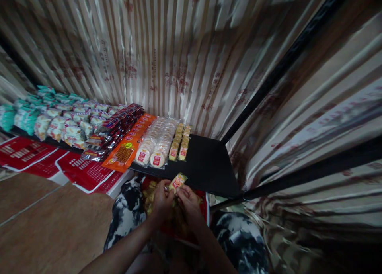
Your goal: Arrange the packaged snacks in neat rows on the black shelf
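Observation:
Between my two hands is a small yellow snack packet [178, 181] in a clear wrapper with a red and white label. My left hand [163, 197] pinches its left end, and my right hand [188, 199] has its fingertips closed on the lower right side. Below them, a red box [208, 210] between my knees holds many more yellow packets [150, 194], partly hidden by my hands. Just ahead, two rows of the same yellow packets [184, 148] lie on a black shelf [209, 158].
Left of those rows lie round white wrapped crackers [158, 158], an orange snack bag [123, 154], dark red packs [119, 124] and several white and teal packets [64, 126]. Red boxes [86, 166] stand under the shelf. Black poles [256, 102] and a striped curtain [179, 59] enclose the space.

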A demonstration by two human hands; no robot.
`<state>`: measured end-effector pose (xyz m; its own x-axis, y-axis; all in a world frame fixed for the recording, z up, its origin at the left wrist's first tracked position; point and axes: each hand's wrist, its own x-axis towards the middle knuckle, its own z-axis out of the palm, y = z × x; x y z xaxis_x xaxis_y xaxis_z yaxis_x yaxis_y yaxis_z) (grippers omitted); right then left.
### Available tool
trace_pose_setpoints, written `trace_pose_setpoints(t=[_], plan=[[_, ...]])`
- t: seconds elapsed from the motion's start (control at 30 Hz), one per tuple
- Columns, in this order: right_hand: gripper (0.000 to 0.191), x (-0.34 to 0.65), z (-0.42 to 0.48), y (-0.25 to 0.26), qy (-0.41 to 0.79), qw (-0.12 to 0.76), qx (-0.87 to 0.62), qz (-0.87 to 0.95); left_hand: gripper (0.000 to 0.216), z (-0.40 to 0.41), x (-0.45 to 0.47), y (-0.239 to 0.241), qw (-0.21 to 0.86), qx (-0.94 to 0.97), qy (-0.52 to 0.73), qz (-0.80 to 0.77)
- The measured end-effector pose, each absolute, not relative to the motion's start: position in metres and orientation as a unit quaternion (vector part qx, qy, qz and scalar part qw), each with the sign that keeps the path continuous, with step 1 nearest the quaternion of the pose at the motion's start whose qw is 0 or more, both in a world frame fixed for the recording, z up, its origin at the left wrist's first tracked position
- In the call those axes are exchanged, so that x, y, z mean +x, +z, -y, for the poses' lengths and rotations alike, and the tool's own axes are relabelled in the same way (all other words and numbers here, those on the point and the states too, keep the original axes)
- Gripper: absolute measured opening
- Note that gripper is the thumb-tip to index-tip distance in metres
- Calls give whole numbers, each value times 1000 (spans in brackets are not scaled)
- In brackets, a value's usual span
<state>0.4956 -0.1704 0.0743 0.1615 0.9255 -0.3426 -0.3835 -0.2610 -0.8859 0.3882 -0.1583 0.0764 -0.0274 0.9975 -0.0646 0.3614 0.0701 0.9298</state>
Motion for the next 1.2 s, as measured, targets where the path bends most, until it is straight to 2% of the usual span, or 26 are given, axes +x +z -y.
trace_pose_setpoints(t=[0.13, 0.3, 0.7, 0.93, 1.2], plan=[[36, 510, 161, 78, 553, 566, -541, 284, 20, 151, 400, 81, 409, 592, 384, -579], [35, 523, 149, 82, 522, 550, -577, 302, 27, 143, 404, 81, 367, 620, 401, -566], [38, 515, 148, 83, 532, 538, -585, 293, 28, 140, 397, 78, 365, 620, 414, -558], [33, 514, 144, 70, 541, 530, -577, 306, 30, 136, 392, 73, 382, 619, 391, -564], [37, 525, 120, 76, 492, 527, -594, 356, 32, 116, 411, 74, 363, 620, 431, -546]])
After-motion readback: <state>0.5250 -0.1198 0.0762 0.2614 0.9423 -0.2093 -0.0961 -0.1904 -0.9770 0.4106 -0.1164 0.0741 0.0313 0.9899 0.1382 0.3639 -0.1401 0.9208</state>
